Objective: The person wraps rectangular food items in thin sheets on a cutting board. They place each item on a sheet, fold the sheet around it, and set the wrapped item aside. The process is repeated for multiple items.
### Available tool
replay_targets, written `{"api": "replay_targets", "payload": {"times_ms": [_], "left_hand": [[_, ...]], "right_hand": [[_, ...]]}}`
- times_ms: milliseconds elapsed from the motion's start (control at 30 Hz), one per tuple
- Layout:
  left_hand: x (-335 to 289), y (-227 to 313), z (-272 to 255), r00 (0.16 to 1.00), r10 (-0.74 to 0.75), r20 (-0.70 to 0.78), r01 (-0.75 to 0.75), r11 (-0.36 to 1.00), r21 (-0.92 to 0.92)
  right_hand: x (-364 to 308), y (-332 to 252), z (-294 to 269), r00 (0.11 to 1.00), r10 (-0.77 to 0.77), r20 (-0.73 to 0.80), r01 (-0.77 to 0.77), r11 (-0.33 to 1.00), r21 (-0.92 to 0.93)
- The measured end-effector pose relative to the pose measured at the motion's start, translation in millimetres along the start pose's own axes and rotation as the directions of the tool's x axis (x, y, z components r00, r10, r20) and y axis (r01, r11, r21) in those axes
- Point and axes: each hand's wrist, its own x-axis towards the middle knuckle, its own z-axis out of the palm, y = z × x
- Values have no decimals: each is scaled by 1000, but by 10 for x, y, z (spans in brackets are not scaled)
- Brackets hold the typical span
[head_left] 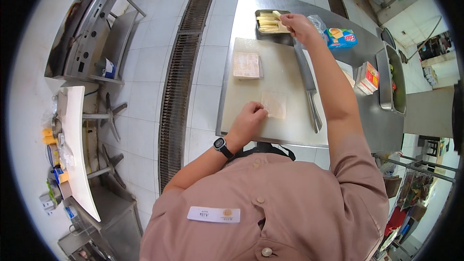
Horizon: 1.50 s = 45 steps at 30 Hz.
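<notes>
My right hand reaches to the far side of the table and pinches a pale yellow cheese stick over a small metal tray. More cheese sticks lie side by side in that tray. On the white cutting board, a single thin, square spring roll wrapper lies flat. My left hand has its fingers closed at the wrapper's near left edge. Farther back on the board sits a square stack of wrappers. A large knife rests along the board's right side, its handle toward me.
Right of the tray are a clear plastic bag and a blue carton. Red-and-white packs stand beside a deep metal pan at the steel table's right. A floor drain grate runs along the left.
</notes>
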Motion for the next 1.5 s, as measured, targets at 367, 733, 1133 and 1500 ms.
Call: {"api": "replay_targets", "payload": {"times_ms": [367,733,1133,1500], "left_hand": [[10,-95,-65,989,143,32,-146,971,189],[46,-65,1,1000,19,-5,-19,998,59],[141,-108,71,992,-104,-66,91,979,-184],[336,-151,-67,975,-184,124,211,941,-263]], "right_hand": [[-2342,847,688,970,-226,95,243,936,-253],[-2551,1058,875,828,-561,9,459,669,-585],[-2701,1011,789,812,-584,5,472,652,-593],[-2457,1107,746,848,-526,-59,453,779,-433]]}}
